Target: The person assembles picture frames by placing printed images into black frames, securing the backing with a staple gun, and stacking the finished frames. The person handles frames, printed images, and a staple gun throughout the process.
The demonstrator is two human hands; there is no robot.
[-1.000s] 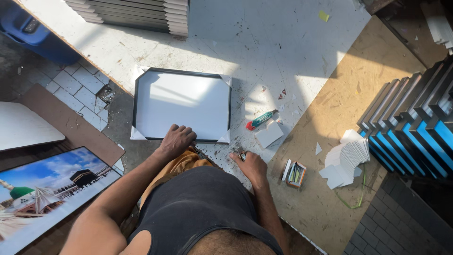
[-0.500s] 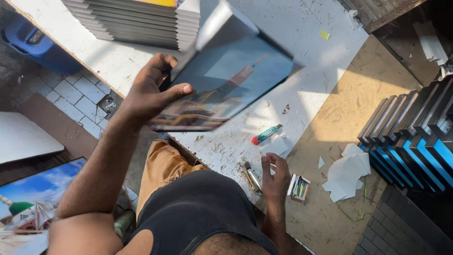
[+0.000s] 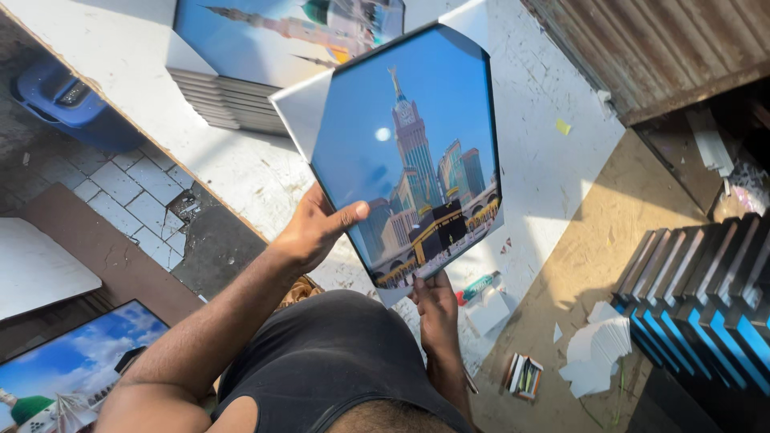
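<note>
Both hands hold the framed picture tilted in the air above the white worktop: the left hand grips its left edge, the right hand its bottom edge. I think it could slip, because only fingertips pinch the bottom, and fall on the small box of staples or the white paper corners below. A stack of frames with a blue picture on top lies behind.

Hard sunlight floods the white worktable, nearly washing out its surface. A small glare spot sits on the glass of the framed picture. Deep shadow covers the tiled floor at left. The view is sharp, with slight bending at the edges.
</note>
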